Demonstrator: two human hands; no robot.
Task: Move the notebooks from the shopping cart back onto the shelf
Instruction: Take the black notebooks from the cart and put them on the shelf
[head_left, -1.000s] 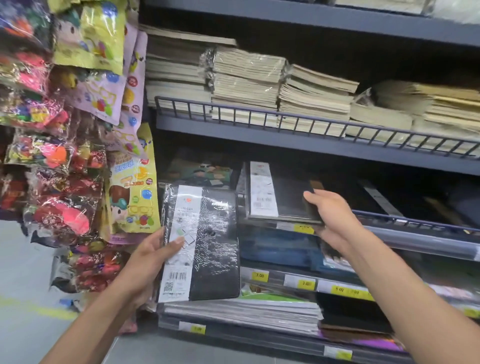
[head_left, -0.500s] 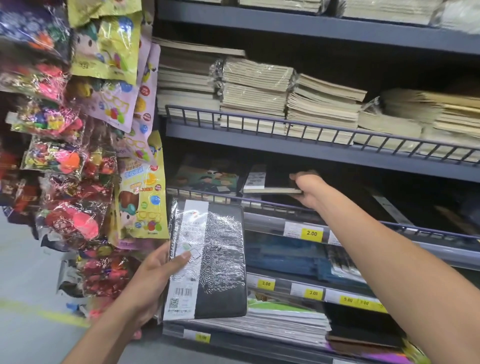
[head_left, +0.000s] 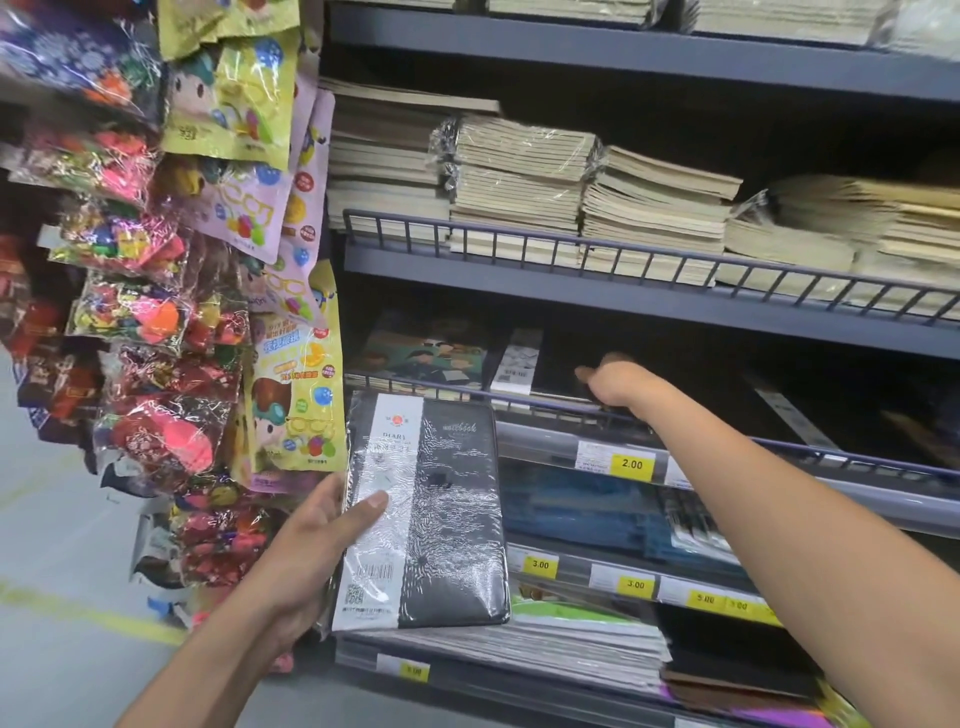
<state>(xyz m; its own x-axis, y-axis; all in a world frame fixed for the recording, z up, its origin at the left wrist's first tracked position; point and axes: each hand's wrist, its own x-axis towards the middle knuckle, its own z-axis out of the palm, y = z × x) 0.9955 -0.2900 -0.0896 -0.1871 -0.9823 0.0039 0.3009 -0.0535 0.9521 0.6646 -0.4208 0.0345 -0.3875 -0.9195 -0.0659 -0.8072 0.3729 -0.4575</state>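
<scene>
Holding diary (head_left: 447, 514) in left hand (head_left: 306, 545), right hand (head_left: 615, 382) touching shelved notebook (head_left: 519, 364).

Left arm (head_left: 218, 649): enters from lower left, bare forearm angled up and right. Left hand (head_left: 306, 551): palm turned toward right, grips wrapped notebook (head_left: 431, 519) at its left edge; thumb (head_left: 371, 505) laid flat across front cover, fingers behind cover, hidden. Right arm (head_left: 779, 519): enters from lower right, bare, stretched nearly straight toward upper left. Right hand (head_left: 615, 384): far forward, higher than left hand, back of hand toward camera, thumb stuck out to left. Its fingers hidden beyond hand; grip unreadable.
</scene>
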